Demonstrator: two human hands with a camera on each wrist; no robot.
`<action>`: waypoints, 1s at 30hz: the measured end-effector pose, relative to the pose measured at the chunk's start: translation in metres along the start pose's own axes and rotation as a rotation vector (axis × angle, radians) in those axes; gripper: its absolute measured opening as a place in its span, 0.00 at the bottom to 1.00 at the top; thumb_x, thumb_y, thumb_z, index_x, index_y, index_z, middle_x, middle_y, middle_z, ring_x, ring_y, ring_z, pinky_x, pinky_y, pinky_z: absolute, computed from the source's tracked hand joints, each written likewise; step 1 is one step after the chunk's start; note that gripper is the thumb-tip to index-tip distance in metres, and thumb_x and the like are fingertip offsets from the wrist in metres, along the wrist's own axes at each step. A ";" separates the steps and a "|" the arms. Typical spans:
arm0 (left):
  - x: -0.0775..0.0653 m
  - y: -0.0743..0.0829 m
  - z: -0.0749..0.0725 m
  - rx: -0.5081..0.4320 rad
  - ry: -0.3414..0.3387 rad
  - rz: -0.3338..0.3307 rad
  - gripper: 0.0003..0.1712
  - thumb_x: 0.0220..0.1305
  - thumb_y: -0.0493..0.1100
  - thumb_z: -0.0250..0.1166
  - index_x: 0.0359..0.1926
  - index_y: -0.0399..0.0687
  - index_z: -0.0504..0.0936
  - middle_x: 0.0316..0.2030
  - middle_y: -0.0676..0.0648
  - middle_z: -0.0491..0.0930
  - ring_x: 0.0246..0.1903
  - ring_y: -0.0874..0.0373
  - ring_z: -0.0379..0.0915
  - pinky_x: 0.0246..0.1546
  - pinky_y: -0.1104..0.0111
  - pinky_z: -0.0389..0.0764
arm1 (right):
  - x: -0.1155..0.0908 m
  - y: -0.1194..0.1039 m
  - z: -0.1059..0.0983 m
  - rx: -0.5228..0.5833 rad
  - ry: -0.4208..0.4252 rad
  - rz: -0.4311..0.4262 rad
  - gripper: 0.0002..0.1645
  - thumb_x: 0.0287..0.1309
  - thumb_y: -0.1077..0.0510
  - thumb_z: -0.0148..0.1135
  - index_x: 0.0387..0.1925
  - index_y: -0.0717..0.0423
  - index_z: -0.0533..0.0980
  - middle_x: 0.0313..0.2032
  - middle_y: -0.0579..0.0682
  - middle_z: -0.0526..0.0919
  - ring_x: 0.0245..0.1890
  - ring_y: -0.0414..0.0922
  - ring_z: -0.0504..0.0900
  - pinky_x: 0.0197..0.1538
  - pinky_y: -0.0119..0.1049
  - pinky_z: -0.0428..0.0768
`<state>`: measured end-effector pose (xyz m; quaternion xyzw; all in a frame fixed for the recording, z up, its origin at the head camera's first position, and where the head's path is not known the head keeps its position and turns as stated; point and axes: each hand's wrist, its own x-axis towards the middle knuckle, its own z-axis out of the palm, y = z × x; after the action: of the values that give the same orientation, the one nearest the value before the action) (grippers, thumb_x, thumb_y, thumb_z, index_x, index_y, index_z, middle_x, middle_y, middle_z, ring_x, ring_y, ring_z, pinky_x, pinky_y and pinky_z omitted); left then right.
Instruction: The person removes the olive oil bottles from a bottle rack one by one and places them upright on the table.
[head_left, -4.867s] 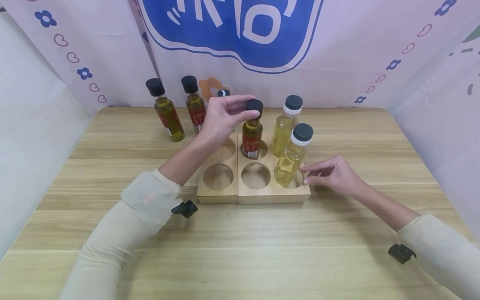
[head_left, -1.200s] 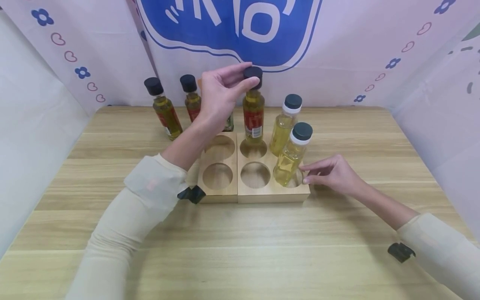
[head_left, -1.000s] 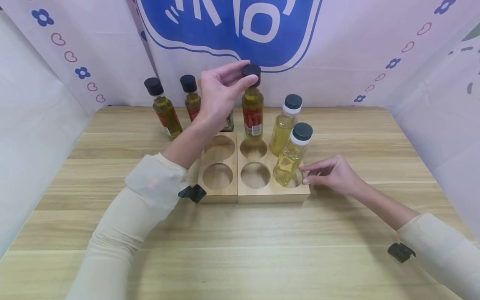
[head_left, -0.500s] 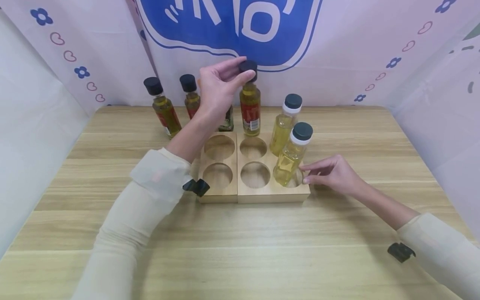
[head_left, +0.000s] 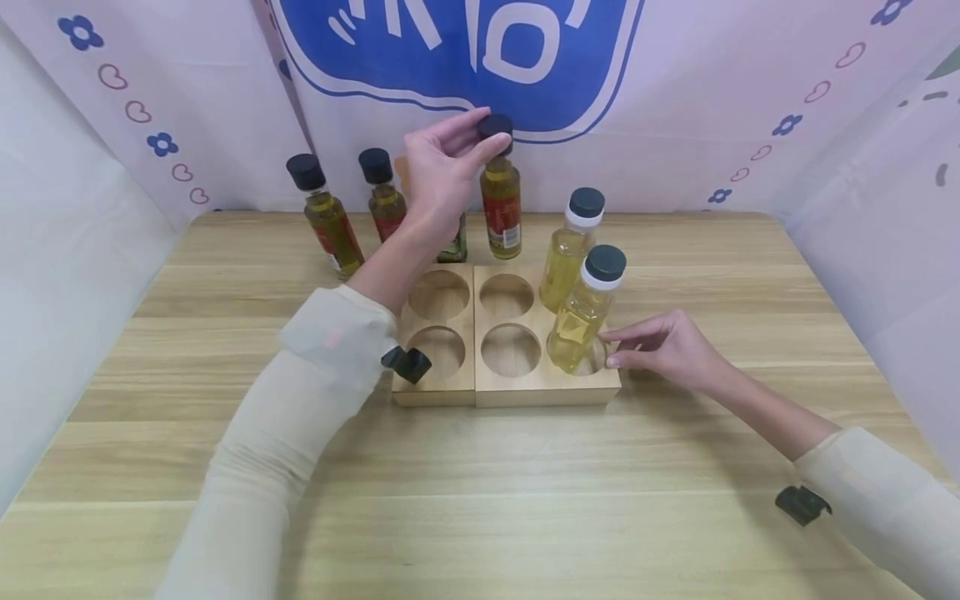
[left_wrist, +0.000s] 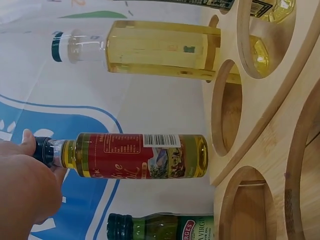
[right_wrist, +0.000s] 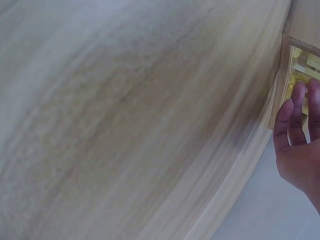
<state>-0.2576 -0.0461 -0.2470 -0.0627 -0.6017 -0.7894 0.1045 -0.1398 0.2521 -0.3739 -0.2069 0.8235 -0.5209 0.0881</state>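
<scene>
My left hand (head_left: 441, 171) pinches the black cap of an olive oil bottle (head_left: 502, 208) with a red label. This bottle is upright just behind the wooden rack (head_left: 547, 398), its base apart from the rack in the left wrist view. My right hand (head_left: 660, 350) touches the right end of the rack with fingers mostly extended. Two pale oil bottles stand in the rack's right-hand holes: a rear bottle (head_left: 566, 262) and a front bottle (head_left: 581, 321), which leans. Four holes to their left hold no bottle.
Two more red-labelled bottles, one at far left (head_left: 333, 229) and one beside it (head_left: 386, 204), stand behind the rack. A green-labelled bottle (left_wrist: 170, 227) is partly hidden behind my left hand. A printed cloth (head_left: 675, 108) hangs at the table's back edge.
My left hand has lifted the red-labelled bottle out of the rack's rear middle hole and carried it backward behind the rack. My right hand has stayed at the rack's end.
</scene>
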 end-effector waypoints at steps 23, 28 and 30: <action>0.018 -0.020 0.006 0.026 0.038 -0.095 0.25 0.57 0.30 0.76 0.58 0.35 0.85 0.54 0.40 0.86 0.53 0.56 0.85 0.52 0.76 0.83 | 0.001 -0.002 -0.001 -0.011 0.001 -0.009 0.18 0.50 0.72 0.77 0.46 0.70 0.85 0.38 0.64 0.89 0.30 0.39 0.89 0.32 0.32 0.87; 0.020 -0.025 0.008 0.087 0.057 -0.137 0.25 0.57 0.33 0.77 0.57 0.38 0.86 0.54 0.42 0.86 0.53 0.58 0.85 0.52 0.77 0.83 | 0.001 -0.001 -0.001 -0.017 0.004 -0.023 0.18 0.50 0.73 0.77 0.45 0.70 0.85 0.38 0.63 0.89 0.30 0.39 0.89 0.31 0.32 0.87; 0.020 -0.026 0.009 0.104 0.053 -0.145 0.25 0.57 0.33 0.77 0.57 0.39 0.86 0.54 0.42 0.87 0.53 0.58 0.85 0.52 0.76 0.83 | 0.000 -0.001 -0.001 -0.019 0.006 -0.021 0.18 0.50 0.73 0.77 0.45 0.70 0.85 0.38 0.63 0.89 0.30 0.39 0.89 0.32 0.31 0.87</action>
<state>-0.2836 -0.0331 -0.2646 0.0074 -0.6420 -0.7639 0.0660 -0.1401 0.2521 -0.3725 -0.2150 0.8264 -0.5145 0.0782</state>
